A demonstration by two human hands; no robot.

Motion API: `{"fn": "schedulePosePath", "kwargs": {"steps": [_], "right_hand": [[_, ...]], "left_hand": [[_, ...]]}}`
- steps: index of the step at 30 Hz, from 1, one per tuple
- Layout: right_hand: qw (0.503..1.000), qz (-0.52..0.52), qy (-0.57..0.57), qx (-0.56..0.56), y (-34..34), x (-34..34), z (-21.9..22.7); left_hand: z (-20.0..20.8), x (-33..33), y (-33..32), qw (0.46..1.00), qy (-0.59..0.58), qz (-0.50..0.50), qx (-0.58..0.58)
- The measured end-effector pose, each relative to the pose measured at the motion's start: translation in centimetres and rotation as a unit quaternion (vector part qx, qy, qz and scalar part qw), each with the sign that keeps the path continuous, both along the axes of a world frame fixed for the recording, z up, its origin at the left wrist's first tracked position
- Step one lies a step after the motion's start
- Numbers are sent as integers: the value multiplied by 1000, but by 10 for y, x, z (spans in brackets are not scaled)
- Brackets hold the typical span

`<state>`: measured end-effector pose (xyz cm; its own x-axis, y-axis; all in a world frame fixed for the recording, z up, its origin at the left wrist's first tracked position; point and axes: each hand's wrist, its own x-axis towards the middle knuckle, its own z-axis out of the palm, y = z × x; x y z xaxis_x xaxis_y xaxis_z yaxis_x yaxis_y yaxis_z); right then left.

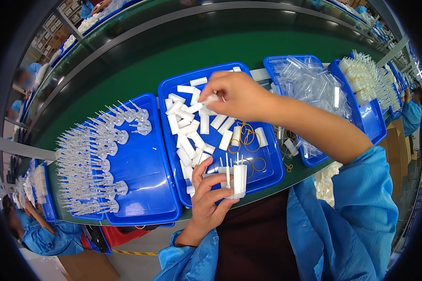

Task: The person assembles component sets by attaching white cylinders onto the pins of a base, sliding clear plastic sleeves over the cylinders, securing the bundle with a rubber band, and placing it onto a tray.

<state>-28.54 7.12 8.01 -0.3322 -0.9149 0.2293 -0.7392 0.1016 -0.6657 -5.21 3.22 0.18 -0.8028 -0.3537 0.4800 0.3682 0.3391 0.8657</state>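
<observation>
Near the front edge of the middle blue tray [276,173], my left hand [210,199] is closed around a white plastic part with thin upright prongs [228,177]. A white block-like sleeve [240,179] stands upright on that part, with prong tips showing above it. My right hand [241,96] reaches across the same tray, thumb and fingers pinched on a small white piece [211,99], slightly blurred. Below it lie many loose white foam-like blocks [186,146]. Several yellowish rubber bands [248,136] lie at the tray's right side.
At left, a blue tray [143,187] holds rows of pronged white parts [91,164]. Clear plastic sleeves [309,84] fill a tray at right, beside another with pronged parts [370,79]. A green conveyor belt [173,51] runs behind. Other people in blue sleeves [47,236] work nearby.
</observation>
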Motion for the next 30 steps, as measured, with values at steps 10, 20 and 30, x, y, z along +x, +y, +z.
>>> {"fn": "schedulePosePath", "kwargs": {"steps": [10,20,30], "right_hand": [[811,-104,-572,-68,106,43,-7],[756,-106,-636,-115,133,33,-24],[805,-45,-584,-92,138,33,-24]], "left_hand": [[14,-14,11,989,-13,-73,-125],[21,-20,22,987,-35,-85,-135],[21,-25,27,982,-63,-102,-145]]}}
